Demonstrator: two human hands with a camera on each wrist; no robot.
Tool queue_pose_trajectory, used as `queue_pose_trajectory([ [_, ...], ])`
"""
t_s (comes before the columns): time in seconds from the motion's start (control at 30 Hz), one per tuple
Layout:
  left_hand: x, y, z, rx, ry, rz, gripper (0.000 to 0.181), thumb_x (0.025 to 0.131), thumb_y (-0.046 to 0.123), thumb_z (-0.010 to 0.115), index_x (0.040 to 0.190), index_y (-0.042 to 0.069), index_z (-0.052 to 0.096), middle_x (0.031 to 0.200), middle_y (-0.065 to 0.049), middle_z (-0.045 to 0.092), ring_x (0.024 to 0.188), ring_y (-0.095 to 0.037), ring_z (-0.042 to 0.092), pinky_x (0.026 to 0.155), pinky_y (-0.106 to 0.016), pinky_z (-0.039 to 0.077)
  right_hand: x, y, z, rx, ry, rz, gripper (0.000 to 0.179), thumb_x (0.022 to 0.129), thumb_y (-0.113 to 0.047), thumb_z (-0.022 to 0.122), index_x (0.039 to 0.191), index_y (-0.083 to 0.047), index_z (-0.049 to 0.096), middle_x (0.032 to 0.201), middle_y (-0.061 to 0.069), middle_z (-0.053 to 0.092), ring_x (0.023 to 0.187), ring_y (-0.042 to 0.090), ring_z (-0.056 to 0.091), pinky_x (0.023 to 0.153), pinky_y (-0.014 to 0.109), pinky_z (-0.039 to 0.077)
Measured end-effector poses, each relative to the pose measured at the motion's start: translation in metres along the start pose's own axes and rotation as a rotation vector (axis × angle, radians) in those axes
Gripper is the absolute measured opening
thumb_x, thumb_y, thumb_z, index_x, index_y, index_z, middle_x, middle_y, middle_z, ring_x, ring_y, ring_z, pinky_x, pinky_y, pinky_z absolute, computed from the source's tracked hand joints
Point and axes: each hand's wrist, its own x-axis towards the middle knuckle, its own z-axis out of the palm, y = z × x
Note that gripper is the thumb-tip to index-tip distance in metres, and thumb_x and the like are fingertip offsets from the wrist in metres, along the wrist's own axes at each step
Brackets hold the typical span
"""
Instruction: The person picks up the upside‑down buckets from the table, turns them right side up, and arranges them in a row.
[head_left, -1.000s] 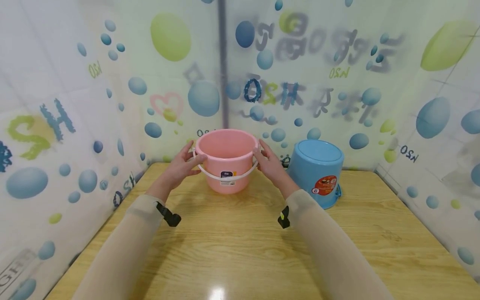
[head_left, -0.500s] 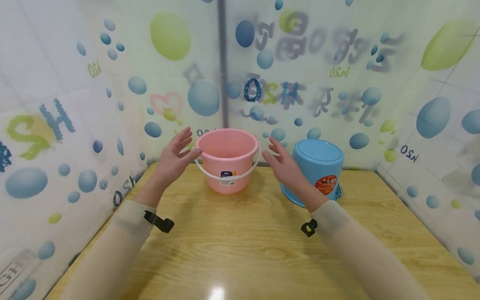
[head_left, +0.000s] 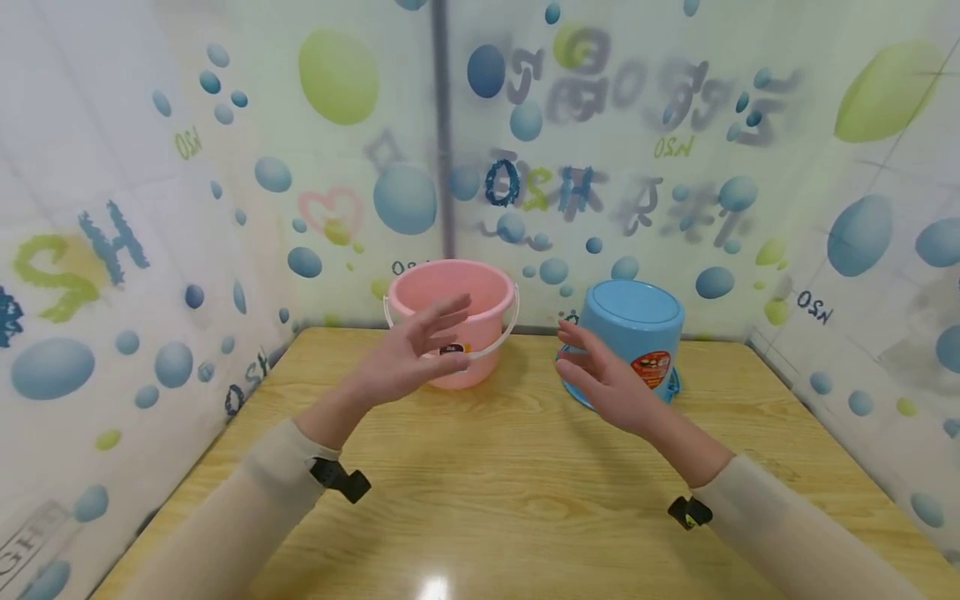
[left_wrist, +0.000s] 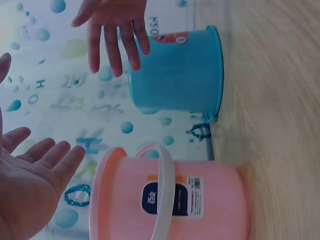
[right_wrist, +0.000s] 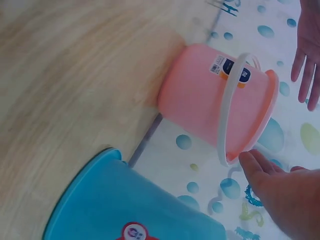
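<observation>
A pink bucket [head_left: 450, 287] stands upright at the back of the table, its white handle [left_wrist: 165, 195] hanging down across the labelled front. To its right a blue bucket [head_left: 633, 312] sits upside down, rim on the table, with a red sticker on its side. My left hand [head_left: 405, 354] hovers in front of the pink bucket, fingers extended and holding nothing, overlapping the bucket in the head view. My right hand [head_left: 611, 379] is in the air before the blue bucket, fingers loosely bent, nothing in it.
The wooden table [head_left: 480, 500] is bounded by walls covered with a bubble-printed sheet [head_left: 637, 100]. The back wall stands right behind both buckets. A black strap with a small device [head_left: 341, 479] is worn on each wrist.
Both hands have let go of the pink bucket's sides and drawn back toward me. The left has shifted right across its front, the right over toward the blue bucket. Both buckets stay put.
</observation>
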Motion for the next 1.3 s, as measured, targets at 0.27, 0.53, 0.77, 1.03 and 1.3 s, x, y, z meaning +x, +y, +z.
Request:
queue_pose_trajectory([
  [0.27, 0.004, -0.004, 0.047, -0.012, -0.147, 0.015, 0.089, 0.099, 0.033, 0.085, 0.173, 0.027, 0.036, 0.178, -0.001, 0.039, 0.162, -0.035, 0.043, 0.13, -0.058, 0.04, -0.034, 0.015, -0.004, -0.047, -0.033, -0.029, 0.065, 0.118, -0.028, 0.054, 0.175, -0.014, 0.025, 0.176, 0.022, 0.035, 0.157, 0.051, 0.045, 0.117, 0.069, 0.05],
  [0.53, 0.018, -0.02, 0.083, 0.025, -0.259, 0.063, 0.09, 0.1, 0.037, 0.084, 0.174, 0.022, 0.034, 0.18, 0.001, 0.035, 0.166, -0.027, 0.038, 0.13, -0.046, 0.043, -0.062, 0.027, -0.015, -0.081, -0.057, -0.002, 0.068, 0.116, -0.025, 0.059, 0.175, -0.016, 0.026, 0.173, 0.027, 0.039, 0.15, 0.056, 0.05, 0.113, 0.074, 0.051],
  [0.77, 0.035, -0.033, 0.109, 0.04, -0.317, 0.007, 0.093, 0.099, 0.032, 0.085, 0.175, 0.03, 0.031, 0.181, 0.009, 0.03, 0.165, -0.022, 0.038, 0.129, -0.04, 0.044, -0.084, 0.045, -0.037, -0.135, -0.059, 0.051, 0.078, 0.11, -0.024, 0.07, 0.174, -0.015, 0.026, 0.173, 0.027, 0.038, 0.15, 0.054, 0.051, 0.111, 0.073, 0.052],
  [1.03, 0.062, -0.055, 0.129, 0.148, -0.345, -0.026, 0.104, 0.095, 0.03, 0.089, 0.177, 0.023, 0.025, 0.183, 0.0, 0.028, 0.165, -0.025, 0.038, 0.13, -0.046, 0.043, -0.1, 0.074, -0.065, -0.212, -0.07, 0.102, 0.094, 0.102, -0.023, 0.081, 0.175, -0.013, 0.023, 0.171, 0.029, 0.04, 0.145, 0.057, 0.056, 0.109, 0.072, 0.053],
  [1.3, 0.089, -0.082, 0.128, 0.213, -0.346, -0.092, 0.115, 0.093, 0.034, 0.091, 0.178, 0.018, 0.015, 0.186, -0.002, 0.018, 0.168, -0.036, 0.03, 0.134, -0.057, 0.034, -0.104, 0.108, -0.091, -0.276, -0.068, 0.171, 0.096, 0.101, -0.019, 0.082, 0.171, 0.003, 0.02, 0.161, 0.041, 0.041, 0.137, 0.062, 0.058, 0.108, 0.07, 0.054],
])
